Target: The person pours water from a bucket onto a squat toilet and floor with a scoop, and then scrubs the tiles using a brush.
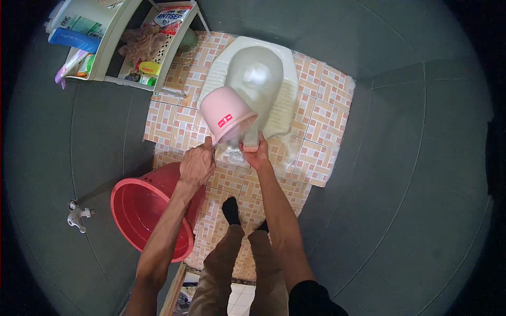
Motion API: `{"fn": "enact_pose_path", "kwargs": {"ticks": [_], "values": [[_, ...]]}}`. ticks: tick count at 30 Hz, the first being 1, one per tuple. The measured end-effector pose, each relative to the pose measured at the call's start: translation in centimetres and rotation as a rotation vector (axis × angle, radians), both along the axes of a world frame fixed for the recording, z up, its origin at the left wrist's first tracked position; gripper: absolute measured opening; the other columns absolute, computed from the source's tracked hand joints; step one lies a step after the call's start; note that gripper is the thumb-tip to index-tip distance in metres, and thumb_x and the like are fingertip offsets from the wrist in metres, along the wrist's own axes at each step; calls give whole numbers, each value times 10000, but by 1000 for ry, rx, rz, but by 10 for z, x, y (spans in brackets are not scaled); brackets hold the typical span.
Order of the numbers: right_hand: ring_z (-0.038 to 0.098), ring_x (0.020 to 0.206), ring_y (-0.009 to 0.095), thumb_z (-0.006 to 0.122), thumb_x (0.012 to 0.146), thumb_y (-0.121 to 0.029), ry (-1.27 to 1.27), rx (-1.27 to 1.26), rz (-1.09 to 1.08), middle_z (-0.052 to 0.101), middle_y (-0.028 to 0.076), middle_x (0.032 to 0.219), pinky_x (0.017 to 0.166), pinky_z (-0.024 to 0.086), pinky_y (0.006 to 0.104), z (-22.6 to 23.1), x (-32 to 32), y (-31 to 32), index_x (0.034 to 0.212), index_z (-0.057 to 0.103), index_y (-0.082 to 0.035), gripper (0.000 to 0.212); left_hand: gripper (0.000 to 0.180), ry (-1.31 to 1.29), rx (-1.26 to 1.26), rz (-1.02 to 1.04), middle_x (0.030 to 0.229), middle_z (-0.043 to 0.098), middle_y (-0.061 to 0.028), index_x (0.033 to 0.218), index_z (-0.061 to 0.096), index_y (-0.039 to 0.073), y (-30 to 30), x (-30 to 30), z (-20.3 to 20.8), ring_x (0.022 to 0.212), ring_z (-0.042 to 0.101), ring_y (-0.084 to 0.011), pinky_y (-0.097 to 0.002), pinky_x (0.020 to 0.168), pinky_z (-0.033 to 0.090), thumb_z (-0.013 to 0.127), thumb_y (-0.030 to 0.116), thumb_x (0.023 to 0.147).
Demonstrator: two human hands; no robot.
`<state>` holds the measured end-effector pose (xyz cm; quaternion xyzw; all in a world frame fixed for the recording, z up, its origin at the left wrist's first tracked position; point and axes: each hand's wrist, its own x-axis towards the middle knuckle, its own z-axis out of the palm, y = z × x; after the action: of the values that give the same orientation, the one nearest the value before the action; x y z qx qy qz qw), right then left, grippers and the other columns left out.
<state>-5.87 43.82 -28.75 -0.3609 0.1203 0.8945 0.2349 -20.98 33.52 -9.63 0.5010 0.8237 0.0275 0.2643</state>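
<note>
My left hand is closed round the handle of a pink water dipper. The dipper is tipped over the front of a white squat toilet, its mouth toward my right hand, and water seems to run from it. Beneath the rim, my right hand grips a small scrub brush with a pale top and a peach-coloured edge. Part of the brush is hidden by fingers and blurred by the water. Wet, foamy patches show on the tiles around the toilet's front.
A large red tub stands at the left below my left forearm, with a wall tap beside it. At upper left a plastic shelf rack holds bottles, packets and a mesh puff. Grey walls close in the tiled floor.
</note>
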Motion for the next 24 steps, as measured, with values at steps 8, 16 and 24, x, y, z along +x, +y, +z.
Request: {"fn": "enact_pose_path", "kwargs": {"ticks": [8,16,24], "values": [[608,798,274,395,972,-451,-90,-10,28,601,109,941,695,539,379,14,-10,5,1134,513,-64,437,182,28,4,-45,823,631,-242,1006,468,-17,10,3,2,714,639,-399,-480,639,510,456,121,887],[603,881,271,391,968,-431,-10,109,62,596,151,1009,771,543,368,21,-8,11,1148,518,-30,458,223,135,84,-62,832,618,-232,1056,466,5,19,7,10,692,640,-398,-474,607,523,487,98,854],[592,880,247,436,950,-481,31,226,220,584,148,1039,732,520,388,42,8,24,1198,501,-102,458,439,130,9,394,936,630,-226,1222,423,-51,-56,15,70,857,626,-424,-491,747,508,508,-6,793]]}}
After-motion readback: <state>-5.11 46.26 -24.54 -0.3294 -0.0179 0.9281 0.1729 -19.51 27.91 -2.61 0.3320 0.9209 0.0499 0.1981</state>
